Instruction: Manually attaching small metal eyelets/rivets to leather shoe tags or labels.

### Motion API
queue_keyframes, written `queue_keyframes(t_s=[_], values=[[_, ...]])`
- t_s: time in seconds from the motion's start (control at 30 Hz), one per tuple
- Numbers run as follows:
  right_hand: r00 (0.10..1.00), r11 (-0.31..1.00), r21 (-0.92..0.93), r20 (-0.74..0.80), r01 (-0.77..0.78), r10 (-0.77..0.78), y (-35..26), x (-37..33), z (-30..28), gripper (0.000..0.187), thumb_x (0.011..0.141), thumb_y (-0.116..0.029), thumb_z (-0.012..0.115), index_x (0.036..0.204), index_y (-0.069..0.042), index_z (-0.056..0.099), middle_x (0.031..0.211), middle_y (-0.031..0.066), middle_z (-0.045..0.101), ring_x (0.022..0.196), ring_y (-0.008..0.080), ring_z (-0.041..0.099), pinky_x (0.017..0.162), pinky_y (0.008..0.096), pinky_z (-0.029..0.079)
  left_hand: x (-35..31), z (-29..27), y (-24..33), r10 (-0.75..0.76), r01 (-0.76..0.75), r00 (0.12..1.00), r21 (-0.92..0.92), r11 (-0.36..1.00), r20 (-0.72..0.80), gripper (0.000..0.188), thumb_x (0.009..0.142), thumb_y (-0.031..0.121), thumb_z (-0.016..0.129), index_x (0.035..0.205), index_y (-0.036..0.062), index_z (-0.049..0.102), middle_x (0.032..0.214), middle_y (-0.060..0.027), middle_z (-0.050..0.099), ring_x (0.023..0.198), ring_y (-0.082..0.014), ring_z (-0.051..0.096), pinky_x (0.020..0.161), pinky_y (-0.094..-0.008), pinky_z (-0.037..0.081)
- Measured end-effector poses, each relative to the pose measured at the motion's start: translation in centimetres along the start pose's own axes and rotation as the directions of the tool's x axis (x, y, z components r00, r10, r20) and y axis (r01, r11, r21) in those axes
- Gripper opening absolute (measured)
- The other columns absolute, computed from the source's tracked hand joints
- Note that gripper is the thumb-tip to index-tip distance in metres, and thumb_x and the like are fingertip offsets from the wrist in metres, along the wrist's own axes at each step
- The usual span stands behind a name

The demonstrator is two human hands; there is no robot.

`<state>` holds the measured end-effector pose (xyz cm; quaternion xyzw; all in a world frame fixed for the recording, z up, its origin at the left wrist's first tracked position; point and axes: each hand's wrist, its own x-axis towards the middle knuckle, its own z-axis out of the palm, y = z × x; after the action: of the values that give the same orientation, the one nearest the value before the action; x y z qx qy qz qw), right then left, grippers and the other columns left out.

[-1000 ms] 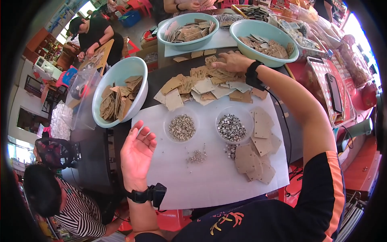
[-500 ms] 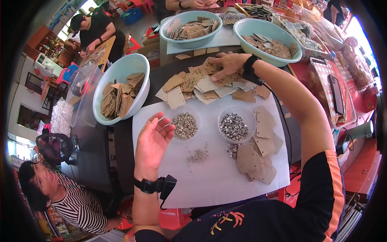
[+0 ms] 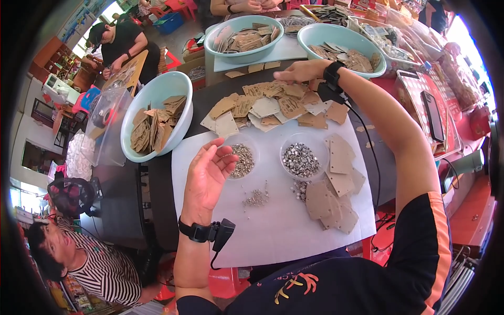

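My left hand [image 3: 209, 170] is palm up beside a clear round tub of small metal rivet-like pieces [image 3: 242, 161]. Its fingers are loosely curled and apart, with nothing in them. At the far side of a spread pile of flat brown board pieces [image 3: 239, 108], my right hand [image 3: 304, 71] reaches across with one digit stretched out to the left. Its other fingers are partly hidden. Some pieces in the pile are paler, and several have small holes. A second clear tub holds shiny metal caps [image 3: 301, 160]. Plain tan board pieces [image 3: 328, 203] overlap to its right.
Loose metal bits [image 3: 256, 198] lie on the white sheet [image 3: 262, 236]. Pale blue basins of board pieces stand at the left [image 3: 184, 113], far middle [image 3: 210, 44] and far right [image 3: 304, 39]. A phone [image 3: 433, 116] is at the right. Other people [image 3: 123, 44] are nearby.
My right hand has shifted from on top of the board pile to its far edge, uncovering pieces. My left hand has moved slightly right, still palm up. The view has shifted a little.
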<state>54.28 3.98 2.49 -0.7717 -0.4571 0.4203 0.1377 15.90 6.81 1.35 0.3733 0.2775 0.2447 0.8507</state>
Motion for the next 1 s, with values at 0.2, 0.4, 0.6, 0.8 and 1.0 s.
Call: queue_keyframes(t_s=[0.2,0.4,0.6,0.8,1.0], values=[[0.999,0.973,-0.23,-0.032,-0.002,-0.005,2.0,0.5,0.9,0.072,0.079,-0.042,0.074,0.132,0.002,0.053,0.104,0.0132,0.064,0.081,0.0201,0.062,0.059,0.0293,0.053,-0.2,-0.3,-0.1,0.012,-0.012,1.0,0.0,1.0,-0.003,0.027,0.097,0.019,0.055,0.119,0.0027,0.055,0.1,-0.0101,0.065,0.091,-0.0224,0.065,0.082,-0.0322,0.052],[0.986,0.942,-0.294,-0.011,-0.16,0.164,1.6,-0.9,0.1,0.073,0.069,-0.05,0.083,0.118,0.0,0.061,0.082,0.0032,0.06,0.062,0.0128,0.054,0.05,0.0278,0.041,0.0,-0.2,-0.4,0.013,-0.013,1.0,-0.007,1.0,-0.003,0.027,0.096,0.018,0.056,0.119,0.0033,0.057,0.099,-0.0094,0.066,0.091,-0.0225,0.064,0.08,-0.0327,0.053],[1.0,0.999,-0.029,0.012,-0.015,0.015,2.6,-2.1,0.8,0.061,0.07,-0.045,0.084,0.105,-0.001,0.062,0.084,0.0036,0.062,0.071,0.0136,0.058,0.059,0.0288,0.046,0.1,-0.6,-0.6,0.015,-0.015,1.0,-0.003,1.0,-0.006,0.027,0.096,0.018,0.057,0.119,0.0039,0.057,0.099,-0.0089,0.065,0.091,-0.0222,0.064,0.08,-0.0324,0.053],[0.948,0.955,-0.204,-0.19,0.218,-0.257,2.4,-3.2,2.1,0.047,0.075,-0.026,0.083,0.104,0.002,0.06,0.092,0.0075,0.066,0.087,0.019,0.063,0.076,0.0325,0.05,0.0,-0.5,-0.5,0.017,-0.017,1.0,0.017,1.0,-0.019,0.026,0.096,0.019,0.057,0.118,0.0043,0.057,0.1,-0.0082,0.065,0.091,-0.0214,0.064,0.081,-0.0325,0.052],[0.935,0.954,-0.062,-0.185,0.295,-0.301,3.0,-4.7,2.0,0.042,0.078,-0.022,0.079,0.107,0.002,0.06,0.098,0.0084,0.066,0.089,0.0162,0.061,0.079,0.0301,0.049,0.0,0.0,-0.5,0.035,-0.034,0.999,0.048,0.998,-0.017,0.026,0.096,0.019,0.056,0.116,0.0042,0.055,0.1,-0.0093,0.064,0.091,-0.0212,0.064,0.081,-0.0323,0.051]])
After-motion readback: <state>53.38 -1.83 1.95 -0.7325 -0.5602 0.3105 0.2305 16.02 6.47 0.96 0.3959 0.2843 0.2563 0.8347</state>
